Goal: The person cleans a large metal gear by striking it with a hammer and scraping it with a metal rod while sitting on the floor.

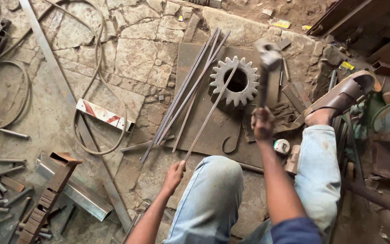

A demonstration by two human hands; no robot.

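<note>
We see our left hand [174, 175] closed round the near end of a thin grey steel rod [211, 110], whose far end lies across a large rusty toothed steel gear wheel [234, 81]. Our right hand [262, 125] grips the handle of a heavy grey metal hammer [267, 61], its head raised just right of the gear. The gear rests on a flat brown steel plate [213, 135] on the cracked stone floor [132, 54], beside a bundle of thin rods [181, 95].
</note>
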